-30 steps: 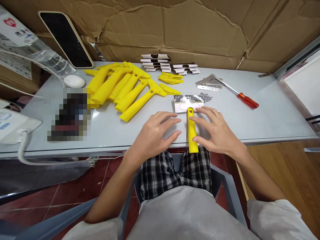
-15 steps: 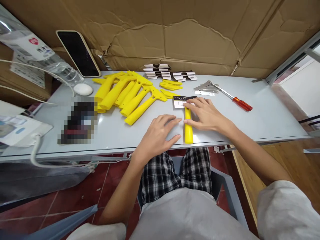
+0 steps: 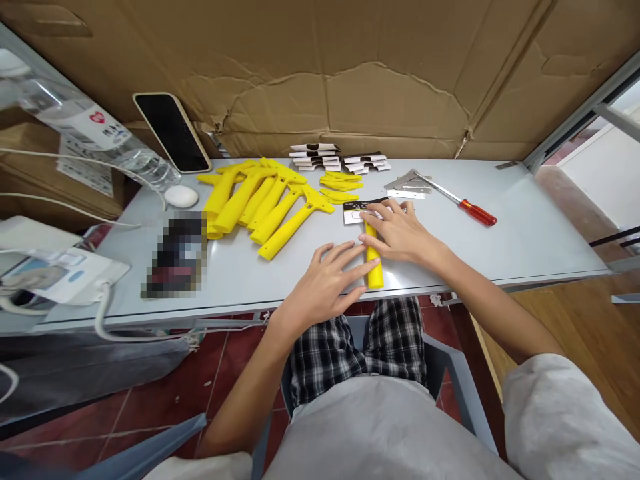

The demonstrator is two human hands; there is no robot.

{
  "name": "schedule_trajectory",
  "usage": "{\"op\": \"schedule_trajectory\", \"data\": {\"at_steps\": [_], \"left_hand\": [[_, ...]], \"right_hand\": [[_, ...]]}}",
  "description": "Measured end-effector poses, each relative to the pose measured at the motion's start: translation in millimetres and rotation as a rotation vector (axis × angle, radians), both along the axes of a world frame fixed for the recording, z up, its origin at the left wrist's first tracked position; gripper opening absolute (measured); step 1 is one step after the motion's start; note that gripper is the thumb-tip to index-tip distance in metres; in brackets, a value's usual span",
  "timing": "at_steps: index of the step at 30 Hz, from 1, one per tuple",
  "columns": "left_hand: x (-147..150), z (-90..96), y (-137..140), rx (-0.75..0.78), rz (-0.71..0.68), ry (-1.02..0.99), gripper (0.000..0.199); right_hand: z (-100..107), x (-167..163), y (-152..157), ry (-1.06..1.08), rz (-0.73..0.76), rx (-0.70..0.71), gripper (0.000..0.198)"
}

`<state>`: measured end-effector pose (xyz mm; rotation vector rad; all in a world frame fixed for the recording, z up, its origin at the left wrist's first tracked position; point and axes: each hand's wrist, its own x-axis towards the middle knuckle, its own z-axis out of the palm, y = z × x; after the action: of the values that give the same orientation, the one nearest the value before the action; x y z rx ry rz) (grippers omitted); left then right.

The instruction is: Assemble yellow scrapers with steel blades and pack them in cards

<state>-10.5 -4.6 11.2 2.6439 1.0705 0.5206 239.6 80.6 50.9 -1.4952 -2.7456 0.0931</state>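
A yellow scraper (image 3: 374, 272) lies on the table in front of me, its handle pointing towards me. Its head is covered by a black-and-white printed card (image 3: 351, 212) and by my fingers. My right hand (image 3: 397, 232) grips it from above, fingers over the card and thumb against the upper handle. My left hand (image 3: 325, 283) is open, with spread fingers reaching the handle's left side. Several more yellow scrapers (image 3: 285, 230) are piled to the left. Thin yellow pieces (image 3: 341, 181) lie behind the card, near stacked folded cards (image 3: 316, 159).
A screwdriver (image 3: 477, 212) with a red handle and metal blades (image 3: 407, 189) lie to the right. On the left are a phone (image 3: 173, 133), a water bottle (image 3: 107, 130), a white oval object (image 3: 181, 196), a blurred-out item (image 3: 177, 257) and cables. Cardboard (image 3: 390, 87) walls the back.
My left hand has moved right to the scraper's handle, and its fingers have spread. My right hand stays on the card and handle. The whole view has shifted slightly.
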Motion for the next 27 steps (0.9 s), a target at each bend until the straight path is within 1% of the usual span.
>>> {"op": "schedule_trajectory", "data": {"at_steps": [6, 11, 14, 16, 18, 20, 22, 24, 27], "left_hand": [[3, -0.2, 1, -0.024, -0.005, 0.011, 0.060], [5, 2.9, 1, -0.047, -0.024, 0.040, 0.068], [-1, 7.4, -2, -0.099, -0.027, -0.021, 0.077], [-7, 9.0, -3, -0.136, 0.014, -0.095, 0.080], [-13, 7.9, -3, -0.141, 0.097, -0.151, 0.075], [-16, 4.1, 0, -0.102, 0.192, -0.165, 0.068], [-16, -0.9, 5, -0.043, 0.257, -0.149, 0.063], [-15, -5.6, 11, 0.001, 0.292, -0.122, 0.059], [-11, -9.9, 16, 0.008, 0.317, -0.055, 0.059]], "right_hand": [[-3, -1, 1, -0.008, -0.054, 0.002, 0.077], [-1, -5, 1, -0.008, -0.078, 0.005, 0.073], [0, 2, -2, 0.038, -0.078, 0.025, 0.075], [-2, 14, -11, 0.096, -0.095, 0.077, 0.077], [-7, 29, -26, 0.162, -0.157, 0.138, 0.078], [-17, 43, -44, 0.219, -0.249, 0.170, 0.080], [-29, 52, -63, 0.235, -0.299, 0.151, 0.081], [-40, 55, -78, 0.207, -0.326, 0.123, 0.084], [-50, 52, -90, 0.123, -0.315, 0.087, 0.089]]}}
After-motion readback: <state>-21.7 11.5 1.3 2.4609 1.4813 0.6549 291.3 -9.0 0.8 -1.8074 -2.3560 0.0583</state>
